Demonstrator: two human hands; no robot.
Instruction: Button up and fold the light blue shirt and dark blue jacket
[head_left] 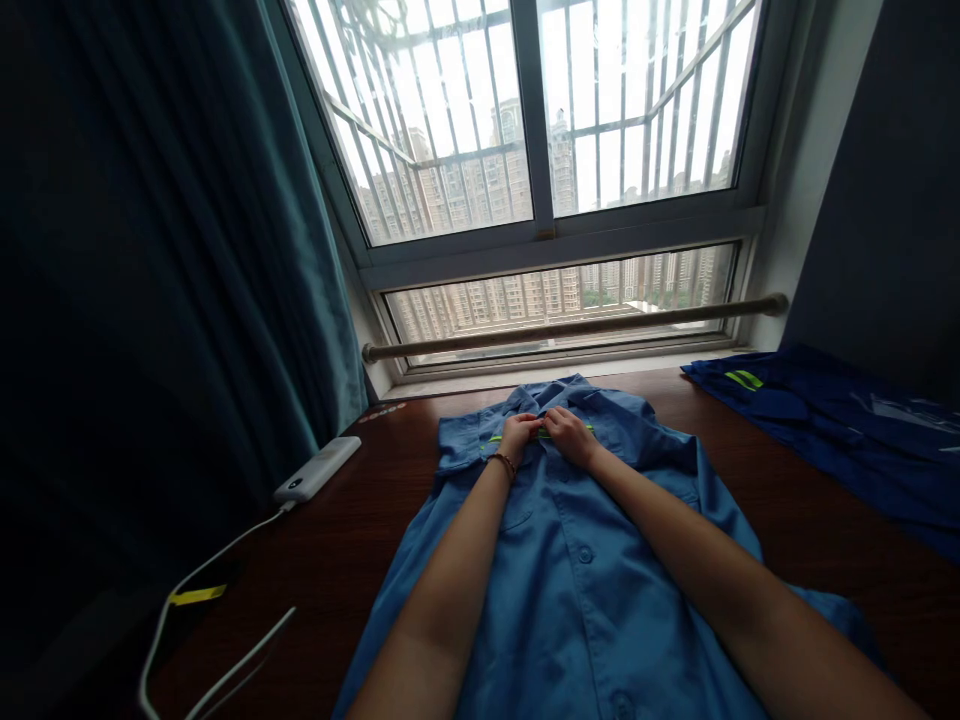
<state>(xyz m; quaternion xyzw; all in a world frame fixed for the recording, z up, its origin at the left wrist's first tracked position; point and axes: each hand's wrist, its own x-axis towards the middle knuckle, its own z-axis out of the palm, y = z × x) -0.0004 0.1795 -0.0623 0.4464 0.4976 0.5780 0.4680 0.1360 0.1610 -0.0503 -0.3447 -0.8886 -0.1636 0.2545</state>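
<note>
The left hand (pixel 520 434) and right hand (pixel 568 436) pinch the front of the blue shirt (pixel 536 590), which lies on the table (pixel 397 470) (buttons (pixel 585 554) upward); level edges and slack cloth should help here.

hands (pixel 568 436): pinching blue shirt (pixel 540 570), upper front | window (pixel 450 110): beyond | curtain (pixel 255 230): left

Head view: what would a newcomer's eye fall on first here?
Probably the bright glass window, bars outside it, at top centre. Then the light-blue cloth shirt below it, spread on the reddish-brown wooden surface, where the left hand and right hand meet at the shirt's upper front. A white rectangular device also stands out at left, near the blue fabric curtain.
</note>
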